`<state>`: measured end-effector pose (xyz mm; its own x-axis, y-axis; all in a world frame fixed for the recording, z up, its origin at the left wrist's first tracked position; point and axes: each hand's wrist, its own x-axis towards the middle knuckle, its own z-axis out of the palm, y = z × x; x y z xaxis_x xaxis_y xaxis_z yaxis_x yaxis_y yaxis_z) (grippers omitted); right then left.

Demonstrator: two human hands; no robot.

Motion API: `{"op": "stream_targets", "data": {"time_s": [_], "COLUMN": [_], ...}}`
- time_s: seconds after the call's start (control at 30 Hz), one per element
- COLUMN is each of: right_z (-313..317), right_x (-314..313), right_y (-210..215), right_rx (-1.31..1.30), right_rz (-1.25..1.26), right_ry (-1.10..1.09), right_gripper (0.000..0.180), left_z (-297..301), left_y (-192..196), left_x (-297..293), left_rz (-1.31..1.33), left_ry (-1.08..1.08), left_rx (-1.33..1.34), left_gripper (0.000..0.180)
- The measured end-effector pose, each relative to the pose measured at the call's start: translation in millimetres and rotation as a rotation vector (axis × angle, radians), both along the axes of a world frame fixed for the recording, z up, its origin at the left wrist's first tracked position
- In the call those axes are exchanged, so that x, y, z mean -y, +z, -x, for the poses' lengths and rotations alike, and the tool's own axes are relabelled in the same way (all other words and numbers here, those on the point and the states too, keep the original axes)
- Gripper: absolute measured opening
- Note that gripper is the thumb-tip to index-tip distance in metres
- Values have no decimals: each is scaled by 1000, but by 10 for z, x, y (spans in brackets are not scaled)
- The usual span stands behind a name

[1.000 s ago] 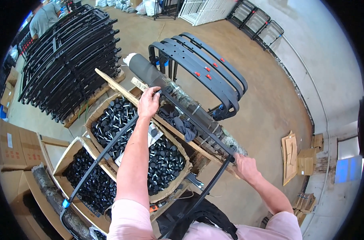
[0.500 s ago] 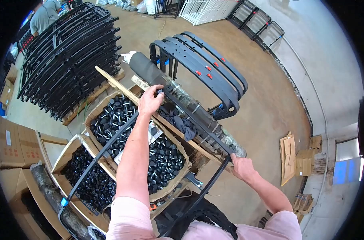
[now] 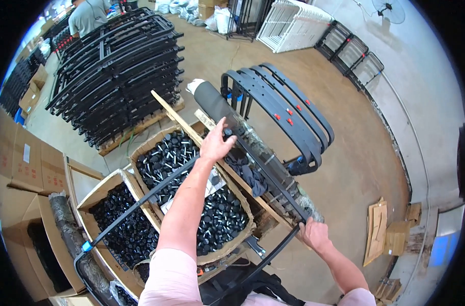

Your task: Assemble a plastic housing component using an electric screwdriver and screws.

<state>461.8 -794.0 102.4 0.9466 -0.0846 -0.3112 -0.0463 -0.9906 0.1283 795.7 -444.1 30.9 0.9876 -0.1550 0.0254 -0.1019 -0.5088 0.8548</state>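
A person stood over a workshop floor, holding a black tube frame [image 3: 263, 168] across a wrapped roll [image 3: 242, 132] that lay on a wooden slat [image 3: 186, 125]. The left hand [image 3: 215, 144] rested near the frame's far corner, fingers loosely curled around the tube with the thumb spread. The right hand [image 3: 314, 235] was pressed together around the near corner, beside the roll's lower end.

Compared with a second earlier, the left hand sat at much the same spot on the corner, while the right hand had drawn in from open floor toward the roll's end, bringing the frame's near bar closer along the roll. That suggested the frame was being settled against the roll rather than lifted away.

Under the left forearm stood open cartons of black caps [image 3: 191, 204]. Behind the roll stood a rack of curved black bars [image 3: 294, 112], and farther left a stack of black frames [image 3: 120, 66] sat on a pallet. Another person [image 3: 88, 15] worked at the far edge.
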Motion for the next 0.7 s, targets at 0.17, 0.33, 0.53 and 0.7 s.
{"op": "stream_targets", "data": {"time_s": [0.17, 0.33, 0.53, 0.7], "right_z": [74, 14, -13, 88], "right_x": [60, 3, 44, 214], "right_y": [48, 70, 97, 7], "right_rx": [49, -3, -36, -21], "right_rz": [-26, -36, -46, -23], "right_ry": [19, 10, -10, 25], "right_gripper": [39, 40, 40, 44], "left_z": [-87, -167, -98, -223], "left_y": [265, 118, 349, 311], "left_x": [-37, -1153, 9, -279], "left_rz": [-326, -389, -448, -617], "left_ry": [103, 745, 177, 78], "left_rx": [141, 171, 401, 367], "left_gripper": [92, 62, 93, 72]}}
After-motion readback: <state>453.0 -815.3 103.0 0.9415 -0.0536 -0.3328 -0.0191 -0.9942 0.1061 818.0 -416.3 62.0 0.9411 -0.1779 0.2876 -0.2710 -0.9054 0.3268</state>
